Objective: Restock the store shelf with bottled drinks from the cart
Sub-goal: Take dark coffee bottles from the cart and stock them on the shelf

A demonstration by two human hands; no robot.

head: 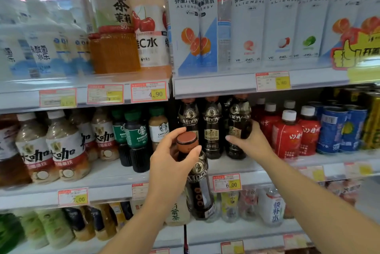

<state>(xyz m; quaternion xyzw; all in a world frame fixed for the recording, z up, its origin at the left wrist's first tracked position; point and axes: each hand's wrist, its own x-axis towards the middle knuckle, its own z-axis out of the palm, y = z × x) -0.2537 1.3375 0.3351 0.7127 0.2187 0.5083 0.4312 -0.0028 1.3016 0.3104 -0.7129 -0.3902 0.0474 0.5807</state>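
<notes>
The left hand (172, 161) curls its fingers and thumb round the neck of a dark MDOY coffee bottle (200, 190), just under its orange-brown cap (187, 139). This bottle hangs in the air, slightly tilted, just left of the 6.00 price tag (226, 182), with its base in front of the pale bottles (271, 206) on the lower shelf (236, 231) beneath that tag. Up and right of the tag, the right hand (249, 143) wraps round the lower label of a second MDOY bottle (238, 122), which stands upright on the middle shelf (222, 166), thumb on its near face and fingers round its right side. It is the rightmost of 3 like bottles above the tag; the other 2 MDOY bottles (212, 128) stand close together just to its left. Further left of the tag stand green-labelled Starbucks bottles (135, 136) and, beyond them, milky coffee bottles (65, 148) with white caps. Right of the tag are red bottles (287, 136) with white caps, then blue cans (334, 128). High above the tag, the upper shelf (226, 82) carries a row of tall white Alienergy bottles (249, 19), with a cherry-labelled bottle (150, 27) and an amber tea bottle (114, 27) to their left.
</notes>
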